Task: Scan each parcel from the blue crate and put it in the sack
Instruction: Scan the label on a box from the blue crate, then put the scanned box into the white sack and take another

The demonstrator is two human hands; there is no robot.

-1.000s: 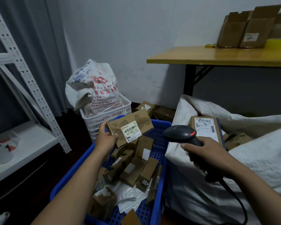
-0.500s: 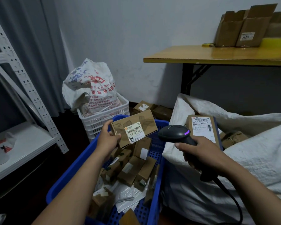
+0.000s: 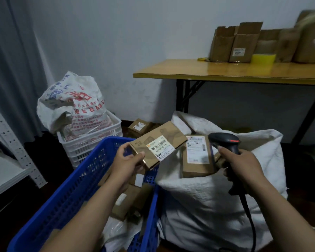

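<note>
My left hand [image 3: 128, 164] grips a flat brown parcel [image 3: 158, 142] by its near corner, label up, over the right rim of the blue crate [image 3: 76, 184] and the edge of the white sack [image 3: 216, 202]. Several more brown parcels [image 3: 129, 202] lie in the crate. My right hand [image 3: 244, 166] holds the black barcode scanner [image 3: 225, 140] by its handle, above the sack's mouth, its head to the right of the held parcel. A labelled parcel [image 3: 196, 157] sits inside the sack, just under the scanner.
A white basket [image 3: 91, 142] with a printed plastic bag [image 3: 71, 104] stands behind the crate. Loose boxes [image 3: 140, 126] lie on the floor by the wall. A wooden table [image 3: 244, 71] with cardboard boxes stands beyond the sack. White metal shelving [image 3: 5, 142] is at the left.
My left hand has carried the parcel rightwards from above the crate to the sack's edge. The scanner now sits to the right of it, and my view has swung to the right.
</note>
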